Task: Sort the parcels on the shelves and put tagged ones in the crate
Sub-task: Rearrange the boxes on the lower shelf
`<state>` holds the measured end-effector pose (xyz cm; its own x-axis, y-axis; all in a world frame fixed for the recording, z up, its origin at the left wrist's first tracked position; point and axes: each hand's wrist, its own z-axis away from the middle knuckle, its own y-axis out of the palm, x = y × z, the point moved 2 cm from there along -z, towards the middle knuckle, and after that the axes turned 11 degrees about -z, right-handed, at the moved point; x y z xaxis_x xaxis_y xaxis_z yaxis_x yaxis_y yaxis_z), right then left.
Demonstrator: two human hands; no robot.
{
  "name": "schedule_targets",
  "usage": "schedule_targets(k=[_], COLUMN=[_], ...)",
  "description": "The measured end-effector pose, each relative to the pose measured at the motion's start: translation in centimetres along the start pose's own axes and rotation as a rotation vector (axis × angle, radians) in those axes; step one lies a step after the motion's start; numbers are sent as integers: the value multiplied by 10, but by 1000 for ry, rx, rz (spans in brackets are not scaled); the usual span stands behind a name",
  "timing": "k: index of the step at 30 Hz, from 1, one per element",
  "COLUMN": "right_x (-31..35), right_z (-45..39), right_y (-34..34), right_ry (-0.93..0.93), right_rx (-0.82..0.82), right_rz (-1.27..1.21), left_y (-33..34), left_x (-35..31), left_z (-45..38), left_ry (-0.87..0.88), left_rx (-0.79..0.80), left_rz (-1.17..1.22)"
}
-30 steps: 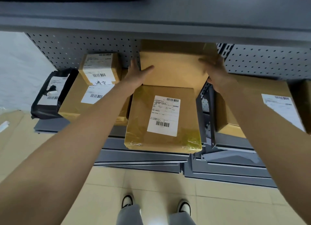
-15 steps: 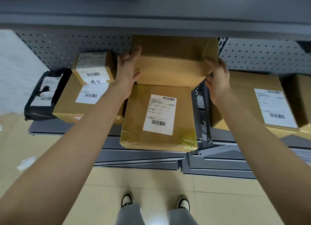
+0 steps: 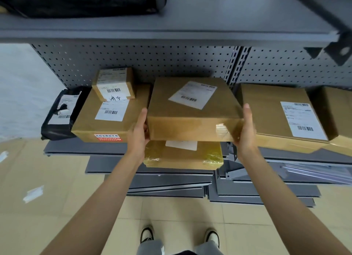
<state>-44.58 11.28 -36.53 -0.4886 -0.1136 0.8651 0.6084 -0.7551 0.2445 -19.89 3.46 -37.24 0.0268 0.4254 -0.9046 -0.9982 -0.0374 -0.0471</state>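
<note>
The left hand (image 3: 140,134) and the right hand (image 3: 245,130) press flat on the two ends of a brown box (image 3: 192,112), squeezing it between the palms with the fingers straight and together. A moment ago this box stood up on its edge against the wall with holes (image 3: 152,62), and its plain side faced out. Now it lies flat between the hands, and a white tag (image 3: 192,94) with black stripes shows on top. That likely means this box belongs in the crate, but no crate can be seen here. The box sits on top of a flatter parcel (image 3: 182,155), just under the hands, wrapped in shiny, crinkly yellow plastic. The brown box is smooth cardboard with sharp corners and clear, glossy tape near the right hand. To the left of the left hand lies a wide cardboard box (image 3: 106,121) with a small box (image 3: 114,83) on top, and past them a soft black bag (image 3: 57,113). To the right of the right hand lies another big flat box (image 3: 282,113). All sit on a grey metal shelf (image 3: 76,146).
</note>
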Motion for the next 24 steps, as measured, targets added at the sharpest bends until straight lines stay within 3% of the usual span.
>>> schedule_targets(k=[11,20,24], right_x=[-20,-50,-68], right_z=[15,42,45], right_y=[-20,-35,-40], right_ry=[154,87,89], right_rx=[70,121,55], right_rz=[-52,-81,65], left_y=[-16,-36,-34], left_x=[26,48,58], left_z=[12,22,27], left_ry=[-55,38,-87], left_rx=[120,14,73], left_rz=[28,-35,-88])
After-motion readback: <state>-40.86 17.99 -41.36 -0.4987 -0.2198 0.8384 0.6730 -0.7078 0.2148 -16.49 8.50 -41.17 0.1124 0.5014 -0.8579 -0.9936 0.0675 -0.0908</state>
